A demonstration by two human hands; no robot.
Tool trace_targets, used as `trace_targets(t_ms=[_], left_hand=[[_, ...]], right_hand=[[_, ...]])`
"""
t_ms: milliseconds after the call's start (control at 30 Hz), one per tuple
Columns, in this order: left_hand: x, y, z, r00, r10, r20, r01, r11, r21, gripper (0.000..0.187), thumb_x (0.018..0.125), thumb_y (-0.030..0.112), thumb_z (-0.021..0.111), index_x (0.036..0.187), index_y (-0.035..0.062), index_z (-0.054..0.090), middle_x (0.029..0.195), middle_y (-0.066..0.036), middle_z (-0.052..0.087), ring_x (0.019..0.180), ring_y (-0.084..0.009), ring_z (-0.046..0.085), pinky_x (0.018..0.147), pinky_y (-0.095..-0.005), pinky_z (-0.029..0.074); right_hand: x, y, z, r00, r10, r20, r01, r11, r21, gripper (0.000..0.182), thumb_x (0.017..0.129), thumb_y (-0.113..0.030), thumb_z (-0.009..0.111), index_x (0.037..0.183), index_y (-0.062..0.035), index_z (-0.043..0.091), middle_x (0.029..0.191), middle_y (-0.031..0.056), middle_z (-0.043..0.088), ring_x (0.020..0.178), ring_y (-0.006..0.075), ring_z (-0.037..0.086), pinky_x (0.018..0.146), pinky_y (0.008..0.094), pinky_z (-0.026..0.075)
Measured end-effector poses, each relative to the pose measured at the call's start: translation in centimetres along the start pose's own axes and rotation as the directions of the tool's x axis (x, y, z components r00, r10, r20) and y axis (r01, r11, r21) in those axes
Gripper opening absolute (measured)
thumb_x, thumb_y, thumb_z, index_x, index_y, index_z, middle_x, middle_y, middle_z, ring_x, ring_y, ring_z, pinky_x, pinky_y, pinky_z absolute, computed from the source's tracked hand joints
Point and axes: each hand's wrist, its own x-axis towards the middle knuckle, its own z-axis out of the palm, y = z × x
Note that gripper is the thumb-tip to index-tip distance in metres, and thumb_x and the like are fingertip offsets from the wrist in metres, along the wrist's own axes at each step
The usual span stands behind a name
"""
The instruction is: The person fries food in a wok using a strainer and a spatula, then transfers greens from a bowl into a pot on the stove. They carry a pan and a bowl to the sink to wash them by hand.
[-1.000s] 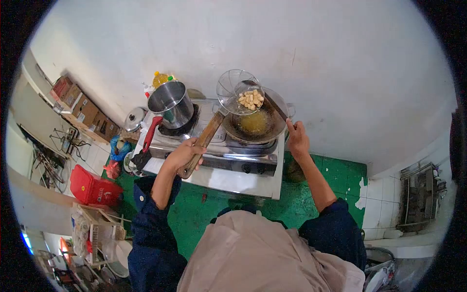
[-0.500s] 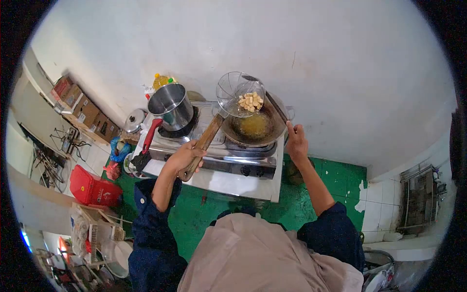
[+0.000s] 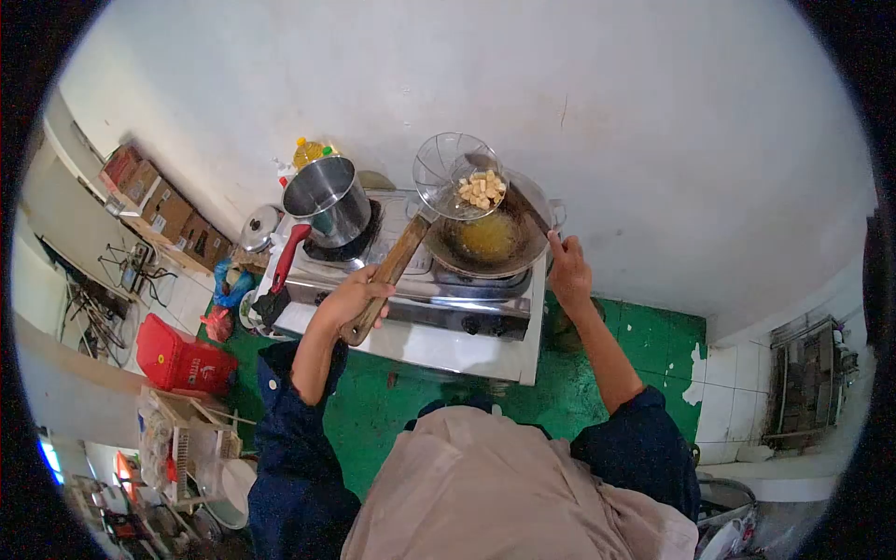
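My left hand (image 3: 355, 301) is closed round the wooden handle of a wire strainer (image 3: 437, 177). Pale fried cubes (image 3: 482, 189) lie gathered at the right side of its basket, over the back of a dark wok (image 3: 450, 250). Yellow oil (image 3: 487, 239) sits in the wok, which rests on the right burner of a gas stove (image 3: 439, 315). Gripped in my right hand (image 3: 569, 268) is a long dark spatula (image 3: 528, 207), slanting up and left so its blade end meets the strainer beside the cubes.
A tall steel pot (image 3: 327, 205) with a red handle stands on the left burner. Behind it is a bottle of yellow oil (image 3: 306, 153), and a pot lid (image 3: 259, 227) lies to the left. A red bin (image 3: 187, 357) and cardboard boxes (image 3: 168, 215) are further left.
The spatula's blade end has come down toward the cubes in the strainer. The strainer has shifted slightly left; both hands keep their grips.
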Motion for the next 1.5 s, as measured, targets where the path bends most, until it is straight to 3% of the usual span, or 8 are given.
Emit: trace_targets(t_ms=[233, 333, 633, 733, 833, 1100, 1333, 1500], left_hand=[[-0.4, 0.1, 0.7, 1.0, -0.011, -0.006, 0.011, 1.0, -0.007, 0.023, 0.081, 0.012, 0.059, 0.098, 0.0032, 0.046, 0.064, -0.006, 0.053, 0.048, -0.0146, 0.054, 0.039, -0.0283, 0.048], [-0.5, 0.3, 1.2, 1.0, -0.005, -0.03, 0.005, 1.0, -0.004, 0.022, 0.082, 0.011, 0.058, 0.099, 0.0038, 0.045, 0.064, -0.006, 0.053, 0.048, -0.0143, 0.053, 0.039, -0.0282, 0.047], [-1.4, 0.0, 2.1, 0.999, -0.02, -0.033, 0.02, 1.0, -0.004, 0.022, 0.083, 0.012, 0.057, 0.1, 0.0038, 0.044, 0.063, -0.005, 0.052, 0.046, -0.0136, 0.052, 0.038, -0.0272, 0.046], [-1.3, 0.2, 2.5, 1.0, -0.005, -0.03, 0.005, 1.0, 0.004, 0.024, 0.083, 0.012, 0.057, 0.102, 0.0036, 0.045, 0.062, -0.005, 0.052, 0.046, -0.0136, 0.052, 0.038, -0.0272, 0.046], [-1.2, -1.0, 2.6, 0.999, 0.015, -0.031, -0.016, 1.0, -0.013, 0.025, 0.082, 0.012, 0.058, 0.102, 0.0037, 0.045, 0.061, -0.005, 0.052, 0.046, -0.0137, 0.052, 0.038, -0.0272, 0.046], [-1.7, -1.9, 4.6, 0.996, -0.021, -0.085, 0.015, 0.998, -0.06, 0.024, 0.082, 0.012, 0.058, 0.101, 0.0044, 0.046, 0.061, -0.005, 0.053, 0.043, -0.0139, 0.051, 0.038, -0.0263, 0.045], [-4.6, 1.8, 5.6, 0.989, 0.108, -0.098, -0.116, 0.99, -0.079, 0.025, 0.082, 0.015, 0.058, 0.1, 0.0028, 0.046, 0.062, -0.005, 0.051, 0.045, -0.0135, 0.051, 0.039, -0.0261, 0.045], [-3.9, 0.5, 6.8, 0.991, 0.083, -0.101, -0.094, 0.99, -0.108, 0.021, 0.083, 0.017, 0.057, 0.097, 0.0054, 0.046, 0.06, -0.005, 0.051, 0.044, -0.0135, 0.05, 0.038, -0.0254, 0.043]], right_hand=[[0.8, -1.1, -2.4, 0.949, 0.13, 0.288, -0.135, 0.991, -0.001, 0.062, 0.068, 0.005, 0.056, 0.125, -0.0135, 0.044, 0.105, 0.0116, 0.046, 0.093, 0.0273, 0.054, 0.055, 0.0329, 0.052], [0.5, -1.4, -2.4, 0.979, 0.128, 0.157, -0.123, 0.992, -0.041, 0.058, 0.069, 0.004, 0.056, 0.122, -0.0139, 0.045, 0.1, 0.0102, 0.046, 0.089, 0.0267, 0.054, 0.056, 0.0331, 0.053], [0.5, -0.4, -2.7, 0.954, 0.132, 0.269, -0.14, 0.99, 0.014, 0.054, 0.072, 0.002, 0.055, 0.123, -0.0138, 0.044, 0.098, 0.0108, 0.045, 0.09, 0.0281, 0.054, 0.062, 0.038, 0.053], [0.3, -0.1, -2.2, 0.987, 0.103, 0.124, -0.114, 0.989, 0.089, 0.051, 0.074, 0.002, 0.054, 0.122, -0.0134, 0.044, 0.098, 0.011, 0.045, 0.09, 0.029, 0.054, 0.063, 0.0395, 0.052], [0.9, -0.5, -3.7, 0.957, 0.164, 0.24, -0.182, 0.982, 0.053, 0.041, 0.079, -0.001, 0.05, 0.118, -0.0128, 0.048, 0.093, 0.0102, 0.046, 0.085, 0.0309, 0.055, 0.061, 0.0423, 0.051], [1.7, -1.7, -6.9, 0.941, 0.278, 0.191, -0.332, 0.863, 0.381, 0.04, 0.08, -0.004, 0.053, 0.119, -0.0075, 0.045, 0.101, 0.0168, 0.047, 0.091, 0.0365, 0.053, 0.075, 0.0445, 0.048], [4.1, -1.7, -10.0, 0.942, 0.333, 0.039, -0.298, 0.776, 0.556, 0.038, 0.079, -0.005, 0.054, 0.117, -0.0045, 0.048, 0.105, 0.0175, 0.05, 0.097, 0.0357, 0.05, 0.084, 0.0411, 0.042], [2.3, -2.1, -10.5, 0.872, 0.455, 0.178, -0.451, 0.61, 0.652, 0.038, 0.078, -0.005, 0.056, 0.116, -0.0034, 0.049, 0.104, 0.0155, 0.051, 0.098, 0.0301, 0.051, 0.086, 0.0383, 0.041]])
